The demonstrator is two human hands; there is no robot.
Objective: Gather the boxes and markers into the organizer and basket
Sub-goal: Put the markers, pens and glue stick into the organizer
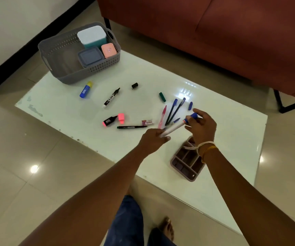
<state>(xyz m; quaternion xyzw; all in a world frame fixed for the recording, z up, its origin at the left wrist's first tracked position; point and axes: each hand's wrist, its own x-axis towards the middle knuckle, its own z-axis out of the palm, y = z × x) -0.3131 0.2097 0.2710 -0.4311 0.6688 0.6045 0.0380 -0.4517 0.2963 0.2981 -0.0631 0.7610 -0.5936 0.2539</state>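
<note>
Holding a white marker [172, 129] by its rear end in the left hand [154, 138], fingers closed around the barrel, just above the white surface [223, 125]. Pinching a blue cap [194, 115] at the marker's tip end with the right hand [202, 127], fingertips closed on the cap; cannot tell whether cap and marker are touching.

Lying partly behind the right wrist, on the near side of the marker: the mauve organizer [187, 163], compartments showing nothing inside where visible.

Standing at the far-left corner of the surface, well apart from the marker: the grey basket [58, 55], holding three boxes at its right end, namely a teal box with white lid [91, 37], a pink box [109, 50] and a grey-blue box [89, 56].

Lying loose on the surface:
- just beyond the marker, a fan of pens: a pink pen [162, 117] and two blue pens [172, 110], with a loose blue cap [190, 106] beside them;
- left of the marker, a slim green-tipped pen [132, 127], a small eraser [148, 122], and a pink highlighter [109, 121] with its pink cap [121, 118] off beside it;
- farther left, toward the basket, an uncapped black marker [111, 97] and a blue glue stick [86, 89];
- beyond the pens, a black cap [134, 85] and a green cap [162, 96].
</note>
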